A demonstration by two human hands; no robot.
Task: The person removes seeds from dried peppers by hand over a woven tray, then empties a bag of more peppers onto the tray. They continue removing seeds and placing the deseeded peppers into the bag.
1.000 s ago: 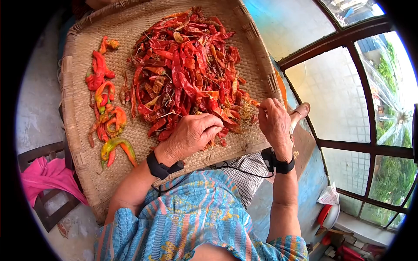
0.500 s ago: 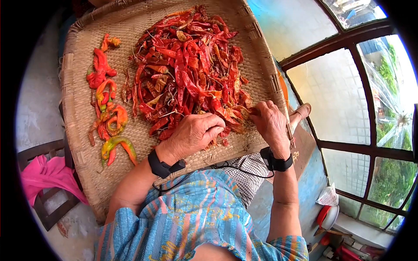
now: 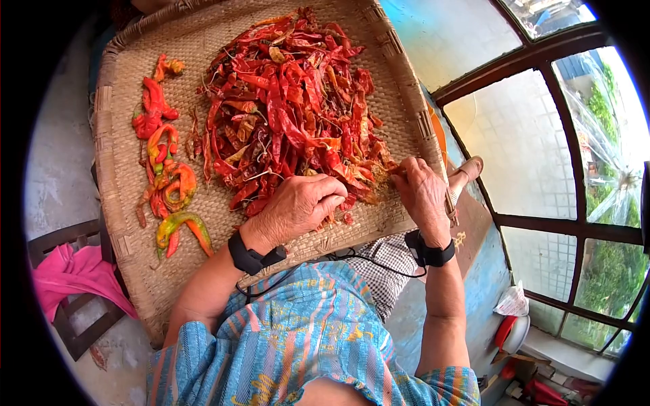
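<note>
A large heap of dried red chili peppers (image 3: 291, 115) lies on a woven bamboo tray (image 3: 250, 19). My left hand (image 3: 298, 206) is curled closed at the near edge of the heap, knuckles up; its fingertips are turned away, so what they hold is hidden. At the heap's right edge, my right hand (image 3: 423, 196) pinches thumb and fingers together at the end of a dried chili pepper (image 3: 387, 166). Small seeds and bits lie on the weave between the two hands. Black bands circle both wrists.
Fresher, plumper red, orange and green peppers (image 3: 177, 183) lie in a column on the tray's left side. A pink cloth (image 3: 78, 281) hangs over a dark wooden chair (image 3: 88, 325) at left. Windows with dark frames (image 3: 575, 230) stand at right, and a sandaled foot (image 3: 467, 169) shows beyond the tray.
The view has shifted very slightly. My right fingers have moved a little at the heap's edge; my left hand stays nearly where it was.
</note>
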